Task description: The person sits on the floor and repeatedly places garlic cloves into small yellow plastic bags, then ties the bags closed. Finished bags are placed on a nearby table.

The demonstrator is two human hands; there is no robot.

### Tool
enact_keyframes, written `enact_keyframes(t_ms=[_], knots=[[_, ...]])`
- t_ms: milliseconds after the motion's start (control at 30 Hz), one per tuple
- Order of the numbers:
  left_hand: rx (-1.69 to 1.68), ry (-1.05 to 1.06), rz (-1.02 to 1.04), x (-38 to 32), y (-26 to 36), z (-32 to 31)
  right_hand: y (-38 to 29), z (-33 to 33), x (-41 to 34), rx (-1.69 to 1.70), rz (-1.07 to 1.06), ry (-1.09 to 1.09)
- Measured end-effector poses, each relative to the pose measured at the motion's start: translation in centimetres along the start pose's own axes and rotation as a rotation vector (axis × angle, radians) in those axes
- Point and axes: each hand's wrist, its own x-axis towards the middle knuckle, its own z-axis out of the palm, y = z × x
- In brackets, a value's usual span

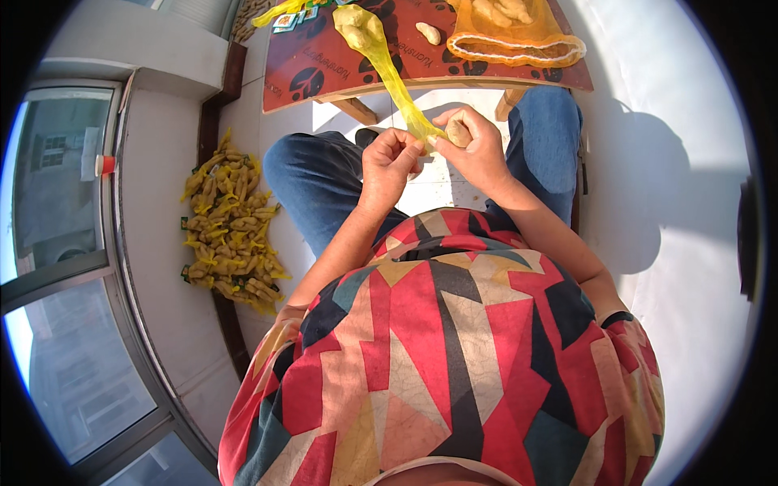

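Observation:
A yellow mesh net bag (392, 76) stretches from the red tabletop down to my hands. Its far end bulges with several tan pieces (360, 27) that look like unshelled peanuts. My left hand (388, 161) pinches one side of the bag's near end between thumb and fingers. On the other side, my right hand (480, 152) grips the mesh with its thumb. One more tan peanut-like piece (458, 133) is tucked in the right hand's curled fingers. Both hands are close together above my lap, just short of the table edge.
The red printed table (413, 67) bears a loose peanut-like piece (429, 33), an orange mesh sack (516, 45) with more pieces inside, and small printed tags (285, 23). Filled yellow net bags (231, 231) are heaped on the floor at left, near a window (67, 182).

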Motion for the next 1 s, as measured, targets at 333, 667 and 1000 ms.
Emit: enact_keyframes(t_ms=[333,667,1000], knots=[[0.188,0.184,0.273,0.2,0.4,-0.2,1.1,-0.1,0.8,-0.091,0.061,0.173],[0.486,0.208,0.167,1.0,0.4,0.1,0.7,-0.7,0.4,-0.086,-0.010,0.129],[1.072,0.255,0.653,1.9,2.5,-0.1,0.7,-1.3,0.5,-0.102,-0.082,0.147]])
